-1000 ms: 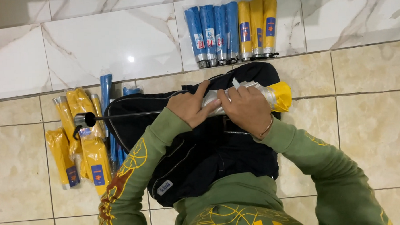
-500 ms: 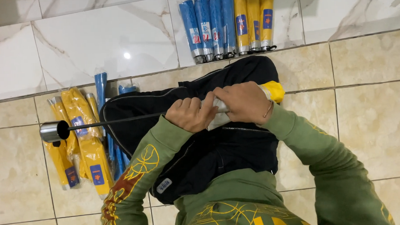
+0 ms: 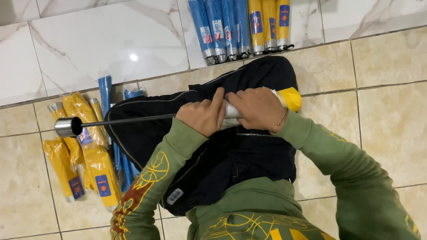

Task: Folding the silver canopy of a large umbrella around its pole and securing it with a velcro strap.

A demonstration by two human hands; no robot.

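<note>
umbrella: yellow folding umbrella [image 3: 288, 98] lying across the person's lap on the black trousers [image 3: 224, 152], dead centre of the view
left hand: left hand [image 3: 201, 116] is wrapped around the bundled canopy, fingers curled tight on it
right hand: right hand [image 3: 256, 109] is clamped on the same bundle just beside the left, yellow end sticking out at 3 o'clock
shaft: thin metal shaft [image 3: 128, 120] runs out toward 9 o'clock, ending in a silver handle cap [image 3: 68, 126]
handling: probably light; fabric soft and slippery, shaft stiff but bendable, so I'd grip the rolled canopy rather than the rod
nearby: wrapped yellow and blue umbrellas [image 3: 82, 162] at 9 o'clock, upright row of umbrellas [image 3: 241, 24] at 12
</note>
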